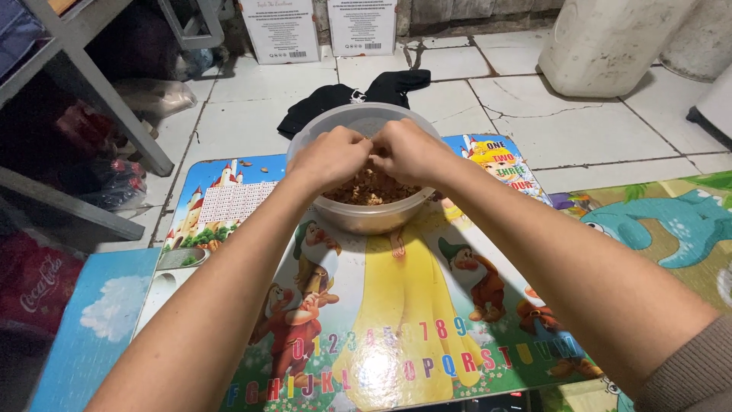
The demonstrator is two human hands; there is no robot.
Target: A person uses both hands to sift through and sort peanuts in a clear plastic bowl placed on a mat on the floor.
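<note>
A round translucent plastic bowl stands on a colourful cartoon play mat on the floor. Brown crumbly bits fill its bottom. My left hand and my right hand hover together over the bowl's middle, fingers curled and pinched close to each other. What sits between the fingertips is too small to tell. Both forearms stretch forward across the mat.
A black cloth lies on the white tiles behind the bowl. A metal shelf frame with bags stands at the left. White containers are at the back right. Another mat with a blue animal lies to the right.
</note>
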